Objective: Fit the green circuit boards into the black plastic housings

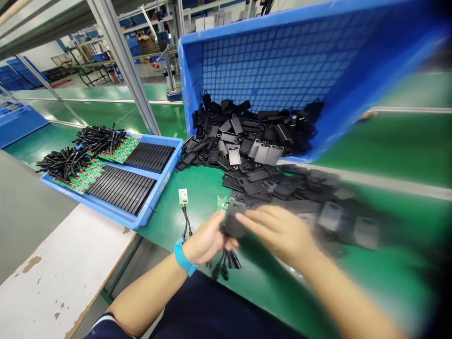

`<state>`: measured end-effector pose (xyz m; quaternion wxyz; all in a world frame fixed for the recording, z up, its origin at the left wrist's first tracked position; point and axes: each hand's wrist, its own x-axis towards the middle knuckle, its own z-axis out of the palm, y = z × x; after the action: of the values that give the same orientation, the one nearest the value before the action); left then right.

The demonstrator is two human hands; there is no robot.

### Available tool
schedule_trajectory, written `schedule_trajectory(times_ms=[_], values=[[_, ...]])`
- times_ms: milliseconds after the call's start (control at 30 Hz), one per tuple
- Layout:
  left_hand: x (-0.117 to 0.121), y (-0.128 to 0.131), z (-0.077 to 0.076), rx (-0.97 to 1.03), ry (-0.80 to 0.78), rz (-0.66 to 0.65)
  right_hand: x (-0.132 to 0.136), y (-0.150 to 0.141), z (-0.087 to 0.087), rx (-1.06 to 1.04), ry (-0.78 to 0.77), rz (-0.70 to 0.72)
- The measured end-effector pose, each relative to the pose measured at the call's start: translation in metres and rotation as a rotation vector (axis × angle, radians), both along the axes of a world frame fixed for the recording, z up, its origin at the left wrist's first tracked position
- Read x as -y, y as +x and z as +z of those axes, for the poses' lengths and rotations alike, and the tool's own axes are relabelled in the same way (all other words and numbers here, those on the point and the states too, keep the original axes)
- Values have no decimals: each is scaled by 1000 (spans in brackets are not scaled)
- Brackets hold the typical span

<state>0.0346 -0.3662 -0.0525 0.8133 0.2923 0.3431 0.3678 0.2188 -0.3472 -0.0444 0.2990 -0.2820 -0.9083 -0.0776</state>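
Cables [63,162] bunch in soft black tangles at the left, beside green circuit boards [79,180] and slim black cases [122,188] racked in a shallow blue plastic tray [144,218]. Rightward on the glossy green table [164,219], a small loose board [183,196] — probably fragile, safest by its edges — trails two thin leads nearward. Next, the left hand [206,240] pinches a flat black casing [235,220], likely light, stiff, slightly slick and best held by its rims. The right hand [278,230] is blurred, fingers extended at the casing's right side; whether it grips, I cannot tell. Farther back, thin rectangular shells [259,175] spill rightward from a tipped, grid-patterned blue crate [282,70].
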Motion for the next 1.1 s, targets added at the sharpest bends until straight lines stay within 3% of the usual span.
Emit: schedule_trajectory(times_ms=[333, 767, 867, 967, 1033, 1100], values=[[11, 6, -2, -304, 258, -34, 11, 0, -6, 8, 53, 20], [17, 8, 2, -417, 334, -25, 16, 2, -13, -149, -63, -22], [16, 8, 1, -410, 370, 26, 20, -8, -14, -389, -305, -152], [18, 9, -1, -449, 436, 27, 24, -22, -13, -739, -853, -254], [22, 11, -5, -510, 512, 0, 25, -29, -12, -917, -1210, -196], [28, 14, -9, -530, 539, -20, 27, -32, -11, -1069, -1392, -135]])
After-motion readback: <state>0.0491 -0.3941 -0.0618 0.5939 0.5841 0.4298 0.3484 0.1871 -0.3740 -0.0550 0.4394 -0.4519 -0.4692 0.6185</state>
